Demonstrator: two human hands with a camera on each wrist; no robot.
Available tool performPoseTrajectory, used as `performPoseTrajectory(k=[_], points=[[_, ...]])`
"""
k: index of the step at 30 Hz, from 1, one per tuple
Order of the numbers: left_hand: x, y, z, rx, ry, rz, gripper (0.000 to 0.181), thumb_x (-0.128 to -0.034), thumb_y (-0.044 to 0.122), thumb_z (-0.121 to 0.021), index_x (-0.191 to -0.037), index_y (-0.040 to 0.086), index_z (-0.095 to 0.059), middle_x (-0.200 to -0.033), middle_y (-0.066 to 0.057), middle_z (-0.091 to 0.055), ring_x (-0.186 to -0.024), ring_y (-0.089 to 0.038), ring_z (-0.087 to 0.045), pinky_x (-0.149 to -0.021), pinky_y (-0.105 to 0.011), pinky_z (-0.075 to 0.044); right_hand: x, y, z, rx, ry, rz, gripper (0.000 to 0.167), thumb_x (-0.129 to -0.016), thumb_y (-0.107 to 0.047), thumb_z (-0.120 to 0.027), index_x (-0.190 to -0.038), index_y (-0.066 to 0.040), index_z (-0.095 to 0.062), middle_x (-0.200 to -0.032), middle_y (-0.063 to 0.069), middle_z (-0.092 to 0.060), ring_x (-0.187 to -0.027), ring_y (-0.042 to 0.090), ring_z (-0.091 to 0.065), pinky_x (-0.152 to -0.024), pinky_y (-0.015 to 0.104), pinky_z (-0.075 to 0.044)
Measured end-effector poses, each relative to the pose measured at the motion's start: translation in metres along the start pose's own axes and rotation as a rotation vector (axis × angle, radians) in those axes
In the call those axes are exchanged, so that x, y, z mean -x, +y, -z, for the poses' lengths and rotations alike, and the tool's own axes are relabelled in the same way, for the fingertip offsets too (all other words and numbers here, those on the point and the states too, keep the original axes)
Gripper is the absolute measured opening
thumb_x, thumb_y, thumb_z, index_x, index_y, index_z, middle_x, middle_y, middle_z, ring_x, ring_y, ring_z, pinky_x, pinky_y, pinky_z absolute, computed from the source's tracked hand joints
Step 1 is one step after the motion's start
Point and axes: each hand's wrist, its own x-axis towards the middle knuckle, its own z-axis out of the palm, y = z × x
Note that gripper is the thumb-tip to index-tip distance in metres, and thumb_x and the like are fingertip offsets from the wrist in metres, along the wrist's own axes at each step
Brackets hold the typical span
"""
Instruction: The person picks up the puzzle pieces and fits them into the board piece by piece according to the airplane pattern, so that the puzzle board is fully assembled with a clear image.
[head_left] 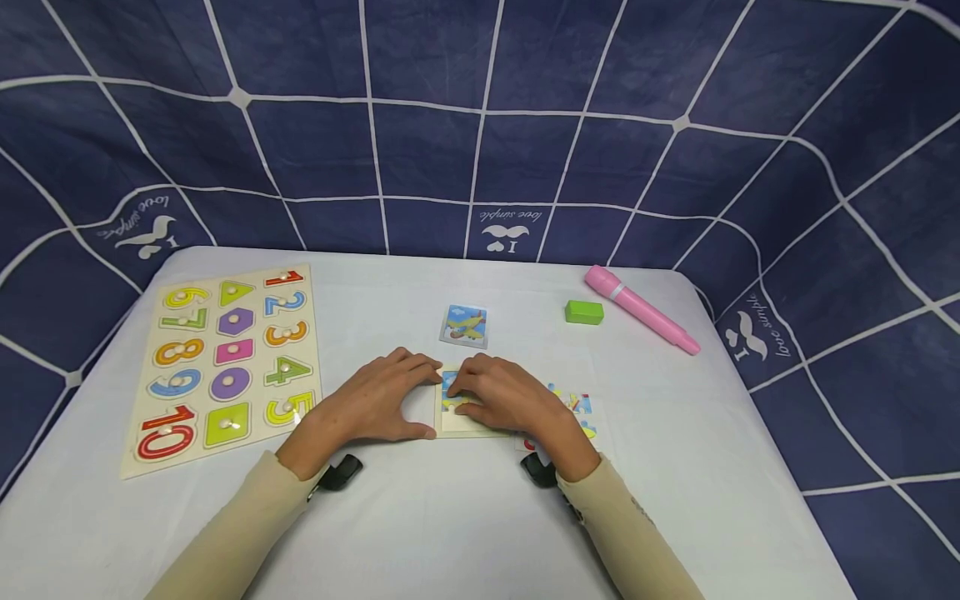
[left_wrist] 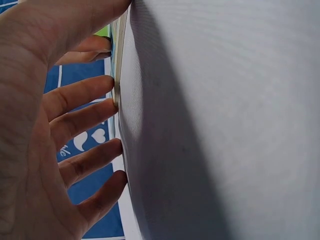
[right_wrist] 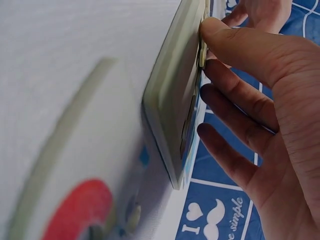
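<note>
Steady left hand [head_left: 373, 402], left of frame center, lightly against left edge of puzzle board [head_left: 467, 432] as a stop, probably best without shoving sideways; with right hand [head_left: 512, 398], just right of center, square up puzzle piece [head_left: 448, 380] with recess before pressing, then push straight down, no tilting; mind loose pieces [head_left: 583, 406], right of center and close by right hand, likely easy to knock. For fingers, tag left as spread, with thumb well apart, tips at board's left edge, pinching nothing visible; tag right as gently bent, with thumb and index slightly apart over board; cannot tell pinching from pressing, with piece partly covered. Locate board at frame center, between both hands; locate piece in board's upper left, just right of left index tip, partly under right fingertips
</note>
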Motion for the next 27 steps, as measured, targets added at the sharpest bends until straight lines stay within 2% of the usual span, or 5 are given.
performPoseTrajectory(k=[18, 27], points=[[-0.0009, 0.0012, -0.0001, -0.002, -0.005, 0.011, 0.076, -0.0784, 0.060, -0.091, -0.138, 0.019, -0.070, -0.154, 0.004, -0.060, -0.134, -0.022, -0.053, -0.107, -0.049, -0.050, 0.0010, -0.0010, -0.0004, 0.017, 0.010, -0.010, 0.024, -0.097, -0.026, -0.083, -0.120, -0.018, -0.082, -0.115, -0.002, -0.071, -0.107, 0.014, -0.065, -0.097, 0.031, -0.055], [-0.0006, 0.0006, -0.0004, 0.000, 0.008, 0.003, 0.075, -0.0778, 0.060, -0.092, -0.137, 0.019, -0.070, -0.153, 0.004, -0.060, -0.134, -0.021, -0.053, -0.105, -0.048, -0.050, 0.0005, -0.0025, -0.0004, -0.006, 0.015, -0.054, 0.025, -0.096, -0.029, -0.084, -0.119, -0.019, -0.083, -0.115, -0.004, -0.072, -0.109, 0.013, -0.064, -0.099, 0.031, -0.054]])
